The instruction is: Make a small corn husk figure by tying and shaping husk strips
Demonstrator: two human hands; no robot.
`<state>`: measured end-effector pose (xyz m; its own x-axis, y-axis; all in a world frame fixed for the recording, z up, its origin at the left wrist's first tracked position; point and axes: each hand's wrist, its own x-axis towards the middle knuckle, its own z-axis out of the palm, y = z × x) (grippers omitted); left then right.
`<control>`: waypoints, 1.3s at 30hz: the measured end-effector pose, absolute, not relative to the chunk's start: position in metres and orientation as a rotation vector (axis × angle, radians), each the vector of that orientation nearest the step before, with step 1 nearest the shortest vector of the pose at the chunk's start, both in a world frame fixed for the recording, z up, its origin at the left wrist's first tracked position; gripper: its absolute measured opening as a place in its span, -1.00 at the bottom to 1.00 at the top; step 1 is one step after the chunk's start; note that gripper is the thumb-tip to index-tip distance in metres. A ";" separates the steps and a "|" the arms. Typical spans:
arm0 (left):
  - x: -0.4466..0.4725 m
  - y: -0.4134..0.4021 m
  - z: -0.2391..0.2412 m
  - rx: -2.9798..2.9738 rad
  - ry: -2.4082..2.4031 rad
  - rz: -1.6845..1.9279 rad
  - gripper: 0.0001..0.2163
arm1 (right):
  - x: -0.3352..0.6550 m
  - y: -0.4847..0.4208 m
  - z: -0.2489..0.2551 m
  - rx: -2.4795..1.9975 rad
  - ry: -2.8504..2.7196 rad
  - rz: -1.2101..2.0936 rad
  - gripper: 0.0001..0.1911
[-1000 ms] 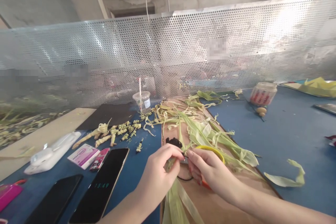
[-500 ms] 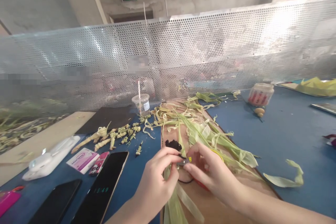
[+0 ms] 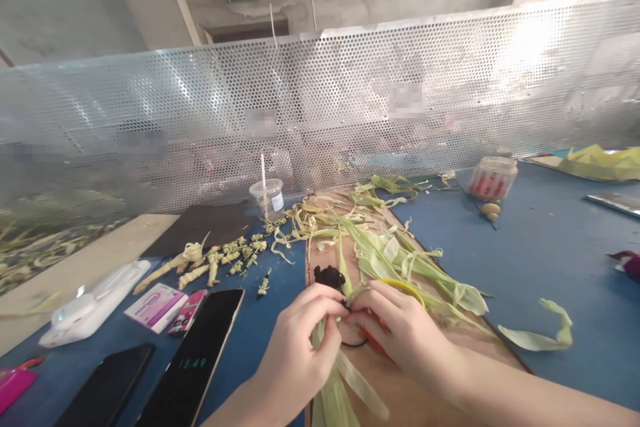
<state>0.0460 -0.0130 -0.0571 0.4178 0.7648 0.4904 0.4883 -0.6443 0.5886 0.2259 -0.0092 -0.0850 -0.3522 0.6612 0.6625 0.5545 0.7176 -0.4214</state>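
My left hand and my right hand meet fingertip to fingertip over a brown board. Both pinch a pale green leaf strip that trails toward me between my wrists. A thin black band loops just under the fingers. A yellow ring and something red-orange lie partly hidden behind my right hand. A small black clump sits just beyond my left fingers. Loose green leaves are heaped on the board behind both hands.
Two dark phones and pink cards lie at left on the blue table, beside a white case. Small woven leaf pieces, a plastic cup with straw, a jar and a perforated metal screen stand beyond.
My fingertips have drawn closer together around the strip and the small grey piece seen between them is now covered. The view has shifted slightly.
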 end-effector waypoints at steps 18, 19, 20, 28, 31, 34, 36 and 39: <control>0.038 -0.009 -0.057 2.378 0.981 0.873 -0.84 | 0.226 -0.010 -0.082 -0.958 -2.132 0.107 -0.73; 0.037 -0.008 -0.056 2.368 0.990 0.846 -0.85 | 0.227 -0.009 -0.083 -0.973 -2.131 0.135 -0.75; 0.037 -0.008 -0.056 2.358 1.000 0.825 -0.87 | 0.227 -0.009 -0.084 -0.989 -2.131 0.161 -0.77; 0.038 -0.003 -0.057 2.367 1.035 0.762 -0.82 | 0.225 -0.008 -0.085 -1.090 -2.064 0.403 -0.79; 0.040 -0.004 -0.058 2.377 1.081 0.810 -0.78 | 0.222 -0.009 -0.078 -1.193 -1.930 0.730 -0.81; 0.042 -0.007 -0.058 2.365 1.125 0.828 -0.75 | 0.220 -0.010 -0.074 -1.247 -1.738 1.169 -0.69; 0.043 -0.009 -0.057 2.328 1.134 0.824 -0.74 | 0.219 -0.009 -0.073 -1.213 -1.616 1.392 -0.63; 0.044 -0.011 -0.055 2.245 1.135 0.830 -0.73 | 0.219 -0.009 -0.073 -1.153 -1.486 1.564 -0.59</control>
<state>0.0440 -0.0106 -0.0555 0.4700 0.8312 0.2969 0.5347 -0.5358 0.6535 0.2193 -0.0094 -0.0729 -0.3749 0.9159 -0.1436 0.0968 -0.1154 -0.9886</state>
